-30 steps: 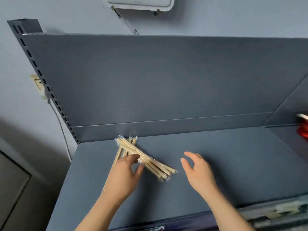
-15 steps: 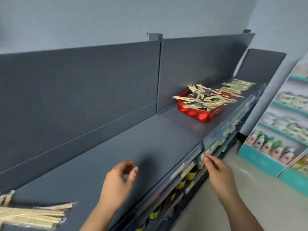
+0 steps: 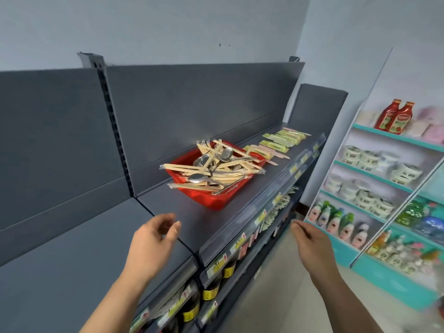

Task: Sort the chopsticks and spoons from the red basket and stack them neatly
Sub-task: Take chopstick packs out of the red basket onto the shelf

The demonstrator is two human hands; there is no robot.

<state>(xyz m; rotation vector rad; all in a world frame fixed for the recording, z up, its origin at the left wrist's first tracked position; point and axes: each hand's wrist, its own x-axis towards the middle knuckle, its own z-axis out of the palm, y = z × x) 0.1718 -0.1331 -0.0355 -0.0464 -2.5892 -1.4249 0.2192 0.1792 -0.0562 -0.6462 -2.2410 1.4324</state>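
A red basket sits on the dark grey shelf, heaped with wrapped wooden chopsticks and several metal spoons. Beyond it, rows of green-wrapped chopsticks lie flat on the shelf toward the far end. My left hand hovers over the shelf in front of the basket, fingers loosely curled and holding nothing. My right hand hangs past the shelf's front edge, over the aisle, also holding nothing.
Lower shelves hold dark bottles with yellow labels behind price strips. To the right stands a teal rack with red sauce bottles, white tubs and other goods. A beige floor lies between the two.
My view has swung right from the laid-down chopstick pile, which is now out of sight, to the red basket. Both hands have come off the pile and moved toward the basket.
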